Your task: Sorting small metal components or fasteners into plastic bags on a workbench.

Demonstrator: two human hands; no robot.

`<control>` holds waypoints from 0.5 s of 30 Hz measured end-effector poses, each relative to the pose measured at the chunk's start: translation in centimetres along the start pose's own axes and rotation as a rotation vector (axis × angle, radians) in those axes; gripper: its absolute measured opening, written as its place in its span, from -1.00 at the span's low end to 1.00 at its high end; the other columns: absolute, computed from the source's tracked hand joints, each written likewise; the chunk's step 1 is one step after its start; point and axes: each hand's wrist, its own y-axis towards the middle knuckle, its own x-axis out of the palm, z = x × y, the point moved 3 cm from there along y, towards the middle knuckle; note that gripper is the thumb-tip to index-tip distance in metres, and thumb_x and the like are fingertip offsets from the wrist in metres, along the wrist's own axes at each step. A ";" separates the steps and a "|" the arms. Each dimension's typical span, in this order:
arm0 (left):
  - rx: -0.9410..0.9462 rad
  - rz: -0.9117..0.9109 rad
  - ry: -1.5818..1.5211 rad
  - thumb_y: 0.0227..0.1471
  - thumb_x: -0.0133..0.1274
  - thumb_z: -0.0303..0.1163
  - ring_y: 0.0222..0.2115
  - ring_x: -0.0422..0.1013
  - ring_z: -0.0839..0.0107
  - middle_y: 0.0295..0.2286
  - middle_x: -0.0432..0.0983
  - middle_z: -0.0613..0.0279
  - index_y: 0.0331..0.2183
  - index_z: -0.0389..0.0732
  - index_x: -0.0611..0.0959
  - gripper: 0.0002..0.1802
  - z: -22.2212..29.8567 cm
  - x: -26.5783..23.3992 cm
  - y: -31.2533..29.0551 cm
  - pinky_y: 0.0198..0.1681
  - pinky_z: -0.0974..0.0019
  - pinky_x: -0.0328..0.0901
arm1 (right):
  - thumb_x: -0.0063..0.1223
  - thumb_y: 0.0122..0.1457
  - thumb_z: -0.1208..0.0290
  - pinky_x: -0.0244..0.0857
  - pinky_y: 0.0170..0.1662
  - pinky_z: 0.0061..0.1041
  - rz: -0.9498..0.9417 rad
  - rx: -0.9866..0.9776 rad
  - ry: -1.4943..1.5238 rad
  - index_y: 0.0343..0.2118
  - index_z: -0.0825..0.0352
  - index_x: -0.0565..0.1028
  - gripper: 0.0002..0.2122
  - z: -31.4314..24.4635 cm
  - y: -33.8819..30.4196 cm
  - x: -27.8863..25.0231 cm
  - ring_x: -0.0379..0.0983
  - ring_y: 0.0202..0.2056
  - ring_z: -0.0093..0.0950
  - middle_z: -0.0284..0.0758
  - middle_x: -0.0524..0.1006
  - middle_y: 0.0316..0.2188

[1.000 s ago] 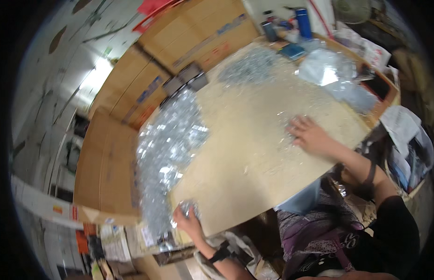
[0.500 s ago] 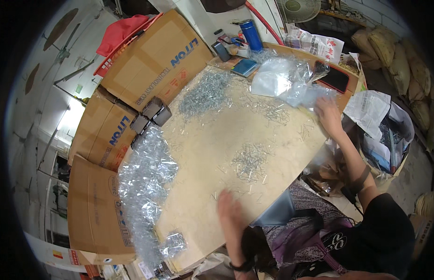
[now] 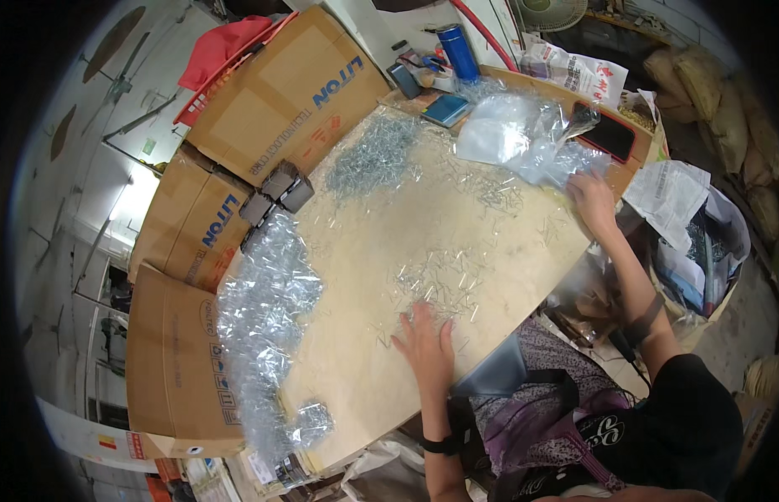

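Observation:
My left hand lies palm down with spread fingers on the near part of the wooden tabletop. Its fingertips touch the near edge of a loose scatter of thin silvery metal pins. At the far right edge, my right hand has its fingers bent onto the end of a clear plastic bag, one of a crumpled heap of clear bags. A denser pile of pins sits at the back. Down the left side runs a long mass of shiny clear packets.
Cardboard cartons wall the left side, with small dark grey blocks before them. A blue cylinder, a blue flat box and a phone stand or lie at the back. A lined bin stands to the right.
My left hand has moved forward onto the pins and spread its fingers; the near pins now lie more scattered. My right hand stays at the bags. The view has shifted slightly.

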 end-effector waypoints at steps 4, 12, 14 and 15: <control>0.023 0.150 0.162 0.11 0.01 -0.13 0.22 -0.02 -0.08 0.17 0.17 -0.01 0.08 -0.17 0.43 -0.45 -0.7 -0.4 -1.6 0.22 -0.27 -0.25 | 0.06 0.00 0.60 0.17 0.12 -0.20 0.217 -0.035 0.055 -0.39 0.38 0.51 -0.90 -0.8 -0.1 -1.7 0.45 -0.17 -0.24 -0.22 0.55 -0.29; 0.118 0.344 -0.064 -0.04 0.20 -0.38 0.16 0.10 0.02 0.13 0.22 -0.04 0.10 -0.25 0.36 -0.34 3.5 -3.4 -2.8 0.22 -0.04 -0.06 | -0.05 0.11 0.54 0.24 -0.14 -0.42 -0.276 0.011 0.875 -0.37 0.37 0.45 -0.94 -9.7 -6.9 -5.6 0.39 -0.31 -0.38 -0.29 0.45 -0.42; 0.187 0.243 -0.298 -0.08 0.23 -0.45 0.09 0.21 0.08 0.06 0.30 -0.05 0.08 -0.26 0.39 -0.35 6.8 -4.3 -4.1 0.16 0.06 0.05 | 0.02 0.18 0.44 0.30 -0.18 -0.43 -0.792 -0.098 1.071 -0.35 0.35 0.51 -0.90 -13.1 -9.8 -5.8 0.43 -0.30 -0.41 -0.29 0.47 -0.41; 0.259 0.141 -0.533 -0.12 0.25 -0.52 0.02 0.32 0.14 -0.01 0.39 -0.06 0.06 -0.26 0.42 -0.35 8.1 -4.0 -4.5 0.11 0.17 0.17 | 0.06 0.15 0.45 0.30 -0.17 -0.43 -0.835 -0.366 1.089 -0.35 0.35 0.53 -0.91 -14.9 -10.5 -6.4 0.43 -0.30 -0.37 -0.28 0.48 -0.42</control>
